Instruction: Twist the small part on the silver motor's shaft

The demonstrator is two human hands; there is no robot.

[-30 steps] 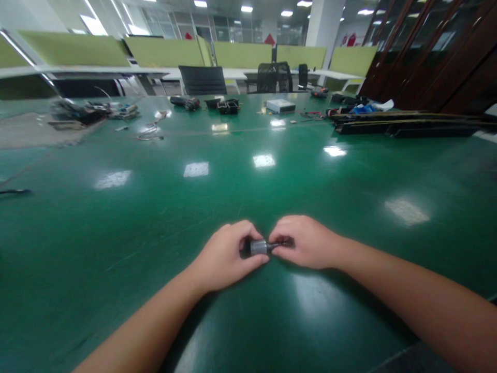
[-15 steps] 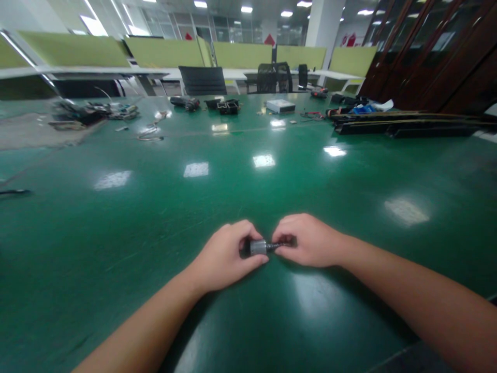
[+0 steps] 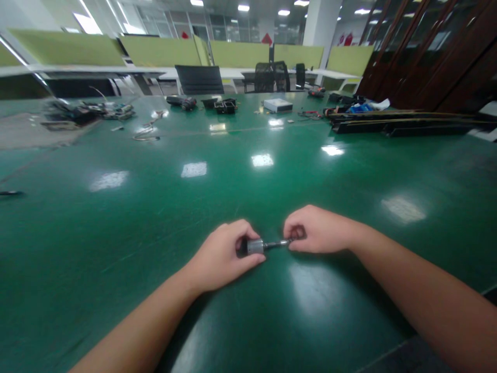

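My left hand is closed around a small silver-grey cylindrical part with a dark end, low over the green table. A thin dark shaft sticks out of the cylinder to the right. My right hand pinches the far end of that shaft with curled fingers. Both hands rest on or just above the table near its front edge. The rest of the cylinder is hidden inside my left fist.
At the far side of the table lie a white box, black parts, cables and tools. Long black rails lie at the right. Office chairs and green partitions stand beyond.
My right hand has slid to the right along the shaft, so more of the shaft shows between the hands. My left hand stays put on the cylinder.
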